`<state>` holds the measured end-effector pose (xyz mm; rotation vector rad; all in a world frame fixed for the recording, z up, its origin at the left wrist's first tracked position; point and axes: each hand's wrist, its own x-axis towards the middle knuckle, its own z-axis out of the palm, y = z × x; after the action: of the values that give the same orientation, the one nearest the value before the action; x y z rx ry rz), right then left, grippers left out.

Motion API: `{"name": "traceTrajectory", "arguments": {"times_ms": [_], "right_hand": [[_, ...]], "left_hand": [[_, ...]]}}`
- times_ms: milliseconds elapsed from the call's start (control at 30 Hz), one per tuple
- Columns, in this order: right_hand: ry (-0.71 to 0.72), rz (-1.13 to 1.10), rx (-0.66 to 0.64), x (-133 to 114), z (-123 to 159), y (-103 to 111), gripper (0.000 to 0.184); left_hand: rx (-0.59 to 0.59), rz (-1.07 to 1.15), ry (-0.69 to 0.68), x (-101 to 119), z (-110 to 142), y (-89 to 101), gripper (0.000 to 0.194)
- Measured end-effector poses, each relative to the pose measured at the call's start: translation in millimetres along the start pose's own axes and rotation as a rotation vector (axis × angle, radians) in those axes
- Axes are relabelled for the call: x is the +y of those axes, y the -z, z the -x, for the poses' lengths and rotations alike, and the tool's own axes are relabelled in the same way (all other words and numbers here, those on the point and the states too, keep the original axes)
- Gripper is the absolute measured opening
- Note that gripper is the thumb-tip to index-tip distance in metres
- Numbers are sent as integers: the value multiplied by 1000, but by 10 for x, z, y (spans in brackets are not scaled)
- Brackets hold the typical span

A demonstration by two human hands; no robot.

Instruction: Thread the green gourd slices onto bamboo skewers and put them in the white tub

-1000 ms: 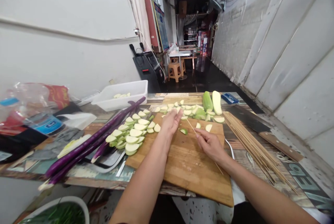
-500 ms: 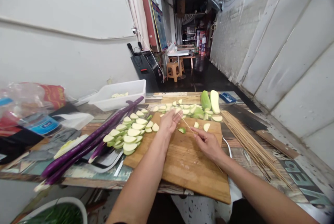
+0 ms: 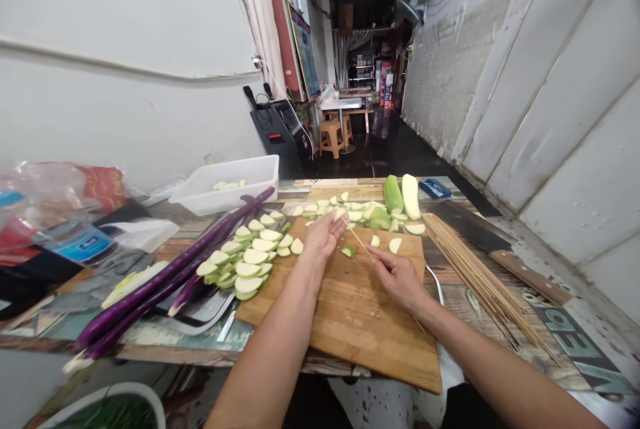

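My right hand [image 3: 399,276] pinches a thin bamboo skewer [image 3: 361,240] that slants up to the left over the cutting board [image 3: 370,322]. At its tip my left hand [image 3: 325,236] is curled, palm turned right, around a pale zucchini slice mostly hidden by the fingers. Loose half-moon zucchini slices [image 3: 395,245] lie on the board, and more sit along its far edge. To the left, rows of zucchini slices [image 3: 255,256] are stacked over a tray. A halved zucchini [image 3: 393,194] stands beyond the board.
Long purple eggplants [image 3: 165,276] lie at the left. Bamboo skewers [image 3: 475,276] and a wooden-handled cleaver [image 3: 530,276] lie at the right. A white plastic bin [image 3: 230,182] stands at the back, a plastic bottle [image 3: 83,241] far left, and a bucket of greens [image 3: 160,409] below the table.
Both hands stay almost in place, with the skewer still between them. The view has shifted very slightly.
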<state>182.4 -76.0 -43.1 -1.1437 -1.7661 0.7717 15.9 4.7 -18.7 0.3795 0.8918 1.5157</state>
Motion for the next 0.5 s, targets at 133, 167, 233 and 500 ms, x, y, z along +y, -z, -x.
{"name": "traceTrajectory", "arguments": {"times_ms": [133,167,233,500], "right_hand": [[-18,-14,10,-7,-4,3,34],[-20,-15,14,-11,-6,3,34],[-20,-12,18,-14,-8,3,34],[-4,-24,23,-6,-12,-8,33]], "left_hand": [[-6,-16,-3,-2,8,-1,2],[-7,-19,-4,-4,8,-1,2],[-11,-18,-5,-7,6,-1,3],[-8,-16,-3,3,19,-14,3]]}}
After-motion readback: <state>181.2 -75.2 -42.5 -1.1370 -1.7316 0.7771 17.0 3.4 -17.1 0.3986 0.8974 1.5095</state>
